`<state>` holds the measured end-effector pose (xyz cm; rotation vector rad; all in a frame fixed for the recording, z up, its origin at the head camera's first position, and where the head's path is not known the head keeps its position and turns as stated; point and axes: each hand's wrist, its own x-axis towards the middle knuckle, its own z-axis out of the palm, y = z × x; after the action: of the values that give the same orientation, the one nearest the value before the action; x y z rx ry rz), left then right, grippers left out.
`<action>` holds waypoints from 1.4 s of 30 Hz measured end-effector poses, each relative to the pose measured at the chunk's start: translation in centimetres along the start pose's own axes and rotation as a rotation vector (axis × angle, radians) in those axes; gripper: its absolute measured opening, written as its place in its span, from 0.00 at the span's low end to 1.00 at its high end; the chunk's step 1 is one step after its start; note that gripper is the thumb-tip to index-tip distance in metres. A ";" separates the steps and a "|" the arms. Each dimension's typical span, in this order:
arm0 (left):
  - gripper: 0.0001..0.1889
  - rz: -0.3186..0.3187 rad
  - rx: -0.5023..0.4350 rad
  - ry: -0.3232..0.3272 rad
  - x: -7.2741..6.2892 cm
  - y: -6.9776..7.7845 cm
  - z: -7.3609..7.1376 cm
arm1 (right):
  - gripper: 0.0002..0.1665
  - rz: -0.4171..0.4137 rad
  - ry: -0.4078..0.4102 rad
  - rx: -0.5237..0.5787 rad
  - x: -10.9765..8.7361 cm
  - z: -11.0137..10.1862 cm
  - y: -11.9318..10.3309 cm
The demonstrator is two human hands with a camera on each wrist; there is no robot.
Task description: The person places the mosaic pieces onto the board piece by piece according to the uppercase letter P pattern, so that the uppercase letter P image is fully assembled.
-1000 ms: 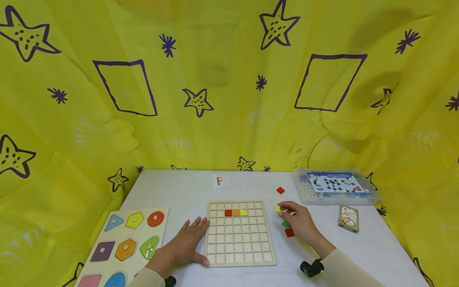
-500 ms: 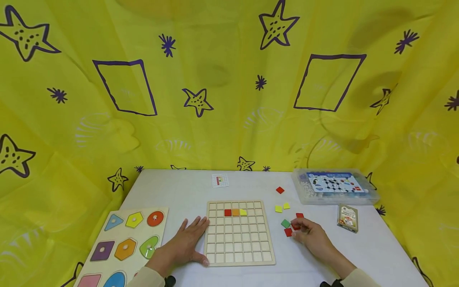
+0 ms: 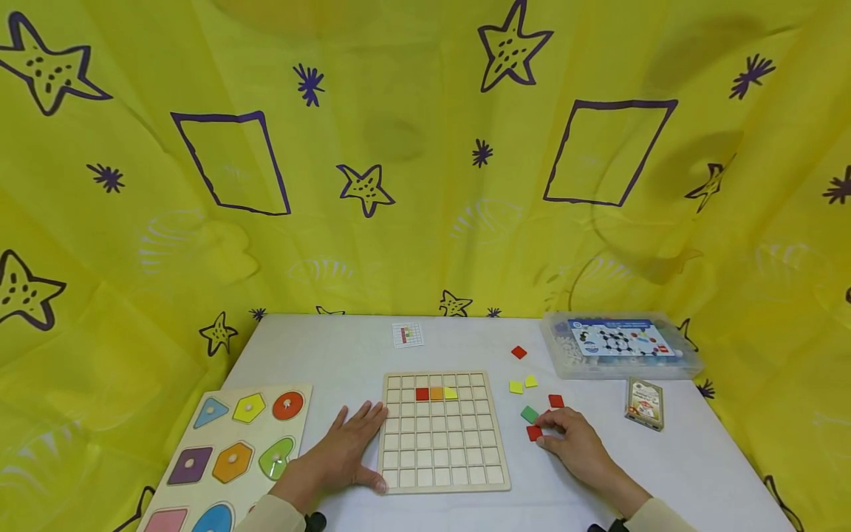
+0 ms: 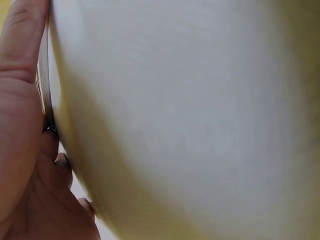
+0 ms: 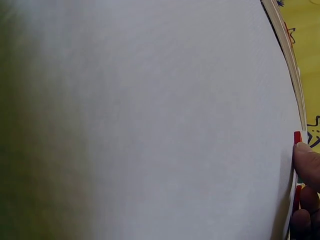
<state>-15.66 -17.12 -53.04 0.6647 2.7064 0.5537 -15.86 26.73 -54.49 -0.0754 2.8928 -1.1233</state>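
My left hand (image 3: 346, 452) lies spread at the left edge of the wooden grid board (image 3: 442, 441), fingertips and thumb touching its frame. One row of the board bears a red square tile (image 3: 422, 394), an orange tile (image 3: 436, 394) and a yellow tile (image 3: 450, 393) with one cut corner. Right of the board, my right hand (image 3: 580, 449) pinches a loose red tile (image 3: 533, 434) at its right edge, thumb and forefinger bent. Beside those fingers lie a green tile (image 3: 529, 414) and another red tile (image 3: 555, 401); a further red one is mostly hidden by the forefinger.
Two yellow tiles (image 3: 515, 386) and a red tile (image 3: 518, 352) lie farther back. A small pattern card (image 3: 408, 335) is behind the board. At right are a clear plastic case (image 3: 565, 362) and a small card box (image 3: 645, 403); at left, a shape puzzle (image 3: 255, 436).
My right hand has moved from the yellow tiles toward the near red tiles, then slightly left onto the nearest one, which has shifted a little. My left hand has stayed put.
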 end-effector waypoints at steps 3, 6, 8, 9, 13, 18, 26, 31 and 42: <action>0.70 -0.002 -0.004 -0.003 0.0 0.0 0.1 | 0.13 -0.017 0.002 -0.007 0.0 0.0 0.0; 0.70 -0.007 -0.005 -0.007 0.0 0.0 0.1 | 0.12 -0.030 -0.001 -0.020 0.1 0.0 0.0; 0.71 -0.007 -0.004 -0.005 0.0 -0.1 0.1 | 0.12 -0.028 -0.003 -0.013 0.1 -0.1 0.0; 0.70 -0.006 -0.005 -0.005 0.1 -0.1 0.1 | 0.12 -0.025 -0.003 -0.004 0.1 -0.1 0.0; 0.70 0.000 -0.007 0.000 0.1 -0.2 0.1 | 0.15 0.016 0.002 0.066 0.1 -0.2 -0.1; 0.71 0.003 -0.001 0.003 0.1 -0.3 0.1 | 0.17 0.058 0.023 0.159 0.1 -0.5 -0.3; 0.70 -0.001 0.001 0.001 0.1 -0.2 0.1 | 0.17 0.065 0.057 0.196 0.8 -0.6 -0.7; 0.70 0.000 0.015 0.002 0.1 -0.2 0.1 | 0.17 0.085 0.075 0.232 1.3 -0.5 -1.3; 0.71 0.001 0.017 0.005 0.1 -0.3 0.2 | 0.16 0.063 0.154 0.280 2.6 0.6 -3.0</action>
<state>-15.80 -17.23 -53.42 0.6699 2.7182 0.5334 -18.28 24.00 -52.96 0.1154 2.8052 -1.5726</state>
